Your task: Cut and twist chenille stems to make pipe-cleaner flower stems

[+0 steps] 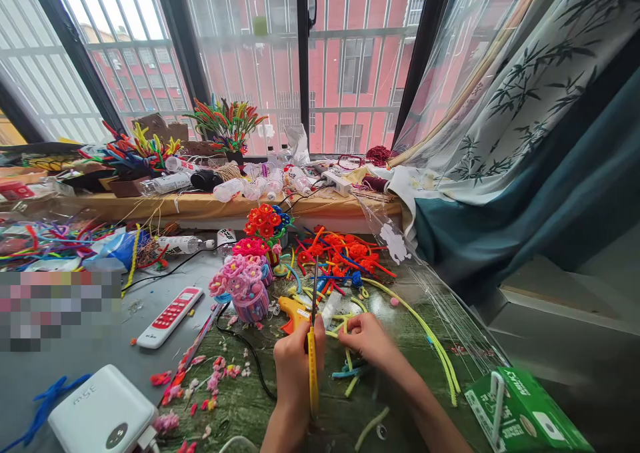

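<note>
My left hand [293, 366] is closed around a pair of scissors [313, 373] with yellow handles, its dark blades pointing up and away from me. Beside it, my right hand [373, 341] pinches a yellow-green pipe cleaner [347, 353] between thumb and fingertips. Just beyond my left hand lies an orange-yellow glue gun [295, 312]. Short blue pipe cleaner pieces [350, 373] lie below my right fingers. Farther back is a heap of red pipe cleaner flowers [345, 250]. Long yellow-green pipe cleaners [425, 320] curve along the right.
Pink pipe cleaner flowers in a striped pot [250, 303] stand left of the glue gun. A red-and-white remote [170, 316] and a white power bank [103, 410] lie at left. A green box [523, 413] sits front right. Plastic bottles [230, 190] line the windowsill.
</note>
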Action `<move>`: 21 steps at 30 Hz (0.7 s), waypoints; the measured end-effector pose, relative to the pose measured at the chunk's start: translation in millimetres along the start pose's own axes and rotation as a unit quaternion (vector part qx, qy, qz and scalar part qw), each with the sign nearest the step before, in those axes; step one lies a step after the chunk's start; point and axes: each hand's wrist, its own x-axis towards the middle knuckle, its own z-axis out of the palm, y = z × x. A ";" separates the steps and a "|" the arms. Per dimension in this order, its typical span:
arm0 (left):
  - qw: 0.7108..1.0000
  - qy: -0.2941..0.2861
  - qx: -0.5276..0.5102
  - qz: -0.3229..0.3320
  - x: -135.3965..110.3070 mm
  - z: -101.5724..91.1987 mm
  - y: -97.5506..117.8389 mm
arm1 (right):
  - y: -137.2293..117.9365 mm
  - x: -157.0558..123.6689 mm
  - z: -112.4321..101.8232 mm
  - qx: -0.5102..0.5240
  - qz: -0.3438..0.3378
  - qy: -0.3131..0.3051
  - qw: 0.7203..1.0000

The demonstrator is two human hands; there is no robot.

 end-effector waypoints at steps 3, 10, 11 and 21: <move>1.000 -0.009 -0.014 -0.020 -0.2 0.8 0.5 | 2.5 1.8 -6.2 0.040 -0.009 -0.018 0.999; 0.995 -0.054 -0.054 -0.066 4.1 1.6 -0.2 | 2.8 0.5 -24.2 0.104 -0.025 -0.038 0.994; 0.992 -0.065 -0.073 -0.078 4.6 1.7 0.4 | 1.5 -0.3 -24.6 0.113 -0.031 -0.042 0.992; 0.938 -0.096 -0.270 -0.196 6.2 -2.3 8.0 | -20.1 -15.3 -16.3 0.091 -0.100 -0.042 0.990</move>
